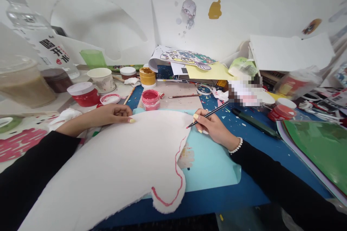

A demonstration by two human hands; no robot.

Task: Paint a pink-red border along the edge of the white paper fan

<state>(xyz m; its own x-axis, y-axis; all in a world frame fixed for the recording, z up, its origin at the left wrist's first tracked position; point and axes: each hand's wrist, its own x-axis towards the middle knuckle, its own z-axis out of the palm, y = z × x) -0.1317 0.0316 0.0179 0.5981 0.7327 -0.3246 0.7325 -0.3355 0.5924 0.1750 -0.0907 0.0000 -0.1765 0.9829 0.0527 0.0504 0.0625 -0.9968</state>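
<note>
A large white board cut to a curved shape (124, 158), with a rough edge, fills the middle of the head view. My left hand (115, 113) is closed on its far edge, thumb on top. In my right hand (214, 128) is a thin dark paintbrush (217, 109), its reddish tip at the board's right edge. A wavy red painted line (177, 169) runs just inside that edge and round the rounded lobe. Beyond the board stands an open jar of pinkish-red paint (150, 98). Light blue paper (211, 166) lies beneath.
Behind my left hand are a lidded red paint jar (84, 95), a paper cup (101, 79), a yellow paint jar (148, 76) and a tall water bottle (40, 39). Another brush (184, 96) lies farther back. At right lie a dark green cutter (255, 123) and green sheets (317, 148).
</note>
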